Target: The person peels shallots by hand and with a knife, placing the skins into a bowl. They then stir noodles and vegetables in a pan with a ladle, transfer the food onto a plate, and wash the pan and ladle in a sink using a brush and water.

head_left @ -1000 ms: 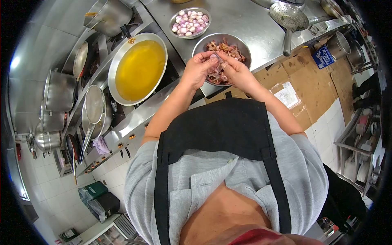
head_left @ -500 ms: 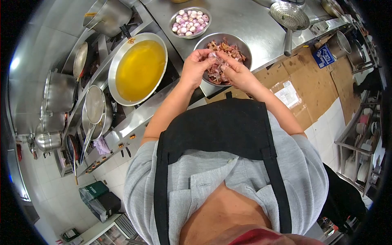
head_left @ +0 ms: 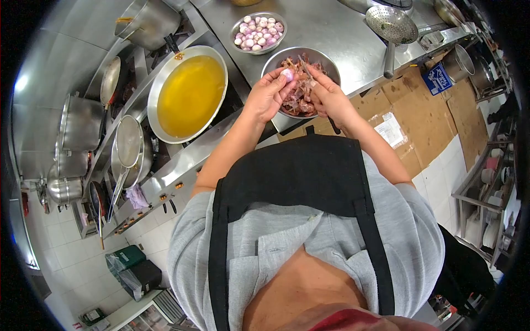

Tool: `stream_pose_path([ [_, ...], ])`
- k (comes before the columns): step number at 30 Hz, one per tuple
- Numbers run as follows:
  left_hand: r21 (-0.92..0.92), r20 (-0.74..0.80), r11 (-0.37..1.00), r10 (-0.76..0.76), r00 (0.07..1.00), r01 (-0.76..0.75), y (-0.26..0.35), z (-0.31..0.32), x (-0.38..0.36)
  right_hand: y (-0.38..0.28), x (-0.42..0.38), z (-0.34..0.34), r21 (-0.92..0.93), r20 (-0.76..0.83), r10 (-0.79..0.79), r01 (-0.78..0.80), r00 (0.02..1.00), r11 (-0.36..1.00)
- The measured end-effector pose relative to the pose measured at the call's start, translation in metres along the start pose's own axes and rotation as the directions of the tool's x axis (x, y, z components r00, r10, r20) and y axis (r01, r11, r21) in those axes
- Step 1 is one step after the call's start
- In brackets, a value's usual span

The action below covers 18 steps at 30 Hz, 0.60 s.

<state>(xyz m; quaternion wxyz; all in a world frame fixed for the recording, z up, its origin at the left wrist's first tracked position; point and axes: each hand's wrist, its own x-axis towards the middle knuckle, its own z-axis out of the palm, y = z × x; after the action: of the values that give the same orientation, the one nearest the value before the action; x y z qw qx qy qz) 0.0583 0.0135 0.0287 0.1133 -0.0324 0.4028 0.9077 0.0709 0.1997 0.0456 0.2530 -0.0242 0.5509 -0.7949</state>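
Observation:
My left hand pinches a small pinkish shallot between thumb and fingertips. Closed around a small knife, my right hand shows the knife's dark handle below the palm and its thin blade pointing up toward the shallot. Both hands are over a metal bowl holding reddish-brown peels and scraps. Behind it, to the left, another metal bowl is filled with peeled shallots.
On the stove at left stands a wide pan of yellow oil, beside pots and a strainer. A perforated ladle lies on the steel counter at right. Cardboard covers the floor beyond the counter edge.
My hands have moved slightly apart. The shallot in my left fingers and the knife in my right hand now show more clearly.

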Motion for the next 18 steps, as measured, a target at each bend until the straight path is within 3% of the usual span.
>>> stream_pose_path([
  [2, -0.022, 0.011, 0.999, -0.030, 0.999, 0.030, -0.001, -0.002, 0.000, 0.000, 0.000, 0.008, -0.236, 0.027, -0.093, 0.097, 0.995, 0.967],
  [3, -0.015, -0.001, 1.000, -0.023, 1.000, 0.023, -0.003, -0.003, 0.000, 0.005, 0.003, 0.006, -0.235, 0.026, -0.095, 0.098, 0.995, 0.967],
  [5, -0.005, -0.011, 1.000, -0.018, 1.000, 0.018, -0.003, -0.003, 0.001, 0.017, 0.010, 0.004, -0.455, 0.117, -0.246, 0.272, 0.962, 0.848],
  [8, 0.001, 0.033, 1.000, -0.031, 0.999, 0.031, 0.001, -0.001, -0.001, 0.015, 0.010, 0.001, -0.357, 0.073, -0.255, 0.264, 0.964, 0.896],
  [10, 0.055, -0.070, 0.997, 0.060, 0.996, -0.056, 0.008, 0.001, 0.000, 0.013, 0.013, -0.004, -0.310, 0.061, -0.292, 0.296, 0.955, 0.904],
  [11, 0.059, -0.071, 0.996, 0.067, 0.995, -0.063, 0.012, -0.003, 0.003, 0.013, 0.013, -0.006, -0.313, -0.007, -0.255, 0.240, 0.967, 0.919],
  [13, 0.224, -0.094, 0.956, 0.214, 0.972, -0.189, 0.026, -0.013, 0.014, 0.010, 0.012, -0.006, -0.311, -0.073, -0.217, 0.184, 0.974, 0.932],
  [15, 0.354, -0.137, 0.909, 0.281, 0.950, -0.218, 0.045, -0.015, 0.028, 0.001, 0.007, -0.004, -0.314, -0.093, -0.054, 0.022, 0.994, 0.949],
  [16, 0.482, -0.141, 0.850, 0.316, 0.938, -0.213, 0.055, -0.015, 0.036, 0.005, 0.012, -0.010, -0.314, -0.094, -0.053, 0.021, 0.994, 0.949],
  [18, 0.684, -0.088, 0.692, 0.391, 0.916, -0.229, 0.070, -0.031, 0.066, 0.015, 0.029, -0.029, -0.743, 0.020, -0.286, 0.206, 0.958, 0.636],
])
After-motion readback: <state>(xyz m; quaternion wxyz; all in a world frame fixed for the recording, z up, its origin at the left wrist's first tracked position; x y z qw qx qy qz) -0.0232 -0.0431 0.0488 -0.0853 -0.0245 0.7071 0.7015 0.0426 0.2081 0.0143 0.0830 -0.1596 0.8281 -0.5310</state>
